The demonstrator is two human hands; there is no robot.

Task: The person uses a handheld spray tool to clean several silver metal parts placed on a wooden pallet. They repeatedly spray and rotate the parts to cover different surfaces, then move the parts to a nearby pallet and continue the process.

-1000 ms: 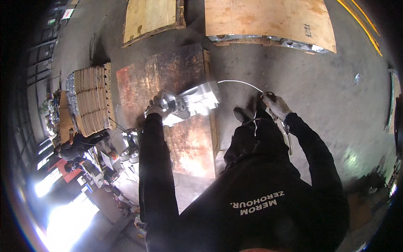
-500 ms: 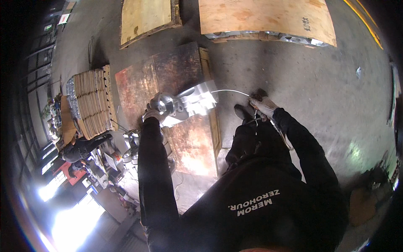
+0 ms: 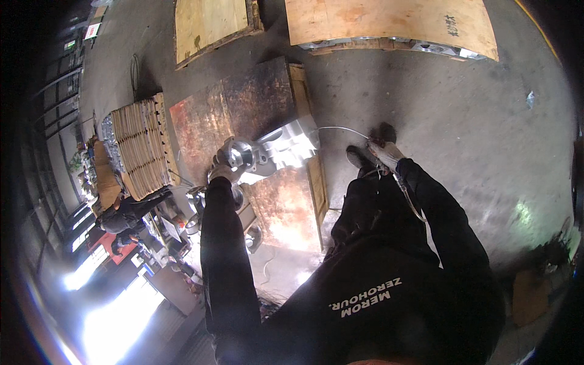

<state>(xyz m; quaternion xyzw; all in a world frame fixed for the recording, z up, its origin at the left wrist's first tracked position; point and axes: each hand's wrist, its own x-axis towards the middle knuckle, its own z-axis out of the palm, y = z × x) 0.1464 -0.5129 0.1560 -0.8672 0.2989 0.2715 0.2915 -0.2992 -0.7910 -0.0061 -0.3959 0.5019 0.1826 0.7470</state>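
Note:
My gloved left hand (image 3: 222,173) is closed on the round, flanged end of a shiny metal casting (image 3: 287,143). The casting lies across a worn wooden crate top (image 3: 277,204), and strong glare washes out part of it. Off to the right, my gloved right hand (image 3: 387,154) is wrapped round an air blow gun, its body mostly hidden by the fingers. From it a thin, curved metal tube (image 3: 344,128) reaches left to the casting's right end. A hose (image 3: 412,201) hangs from the gun beside my right forearm.
Two crates with plywood tops, one narrow (image 3: 210,27) and one wide (image 3: 389,21), stand at the far side. A stack of brown sheets (image 3: 141,146) is on the left. Beyond my left arm are round metal parts (image 3: 252,237) and a co-worker in dark clothing (image 3: 118,219).
The view has shifted slightly. My right hand and the blow gun sit a little lower and farther right. My left hand keeps its hold on the casting.

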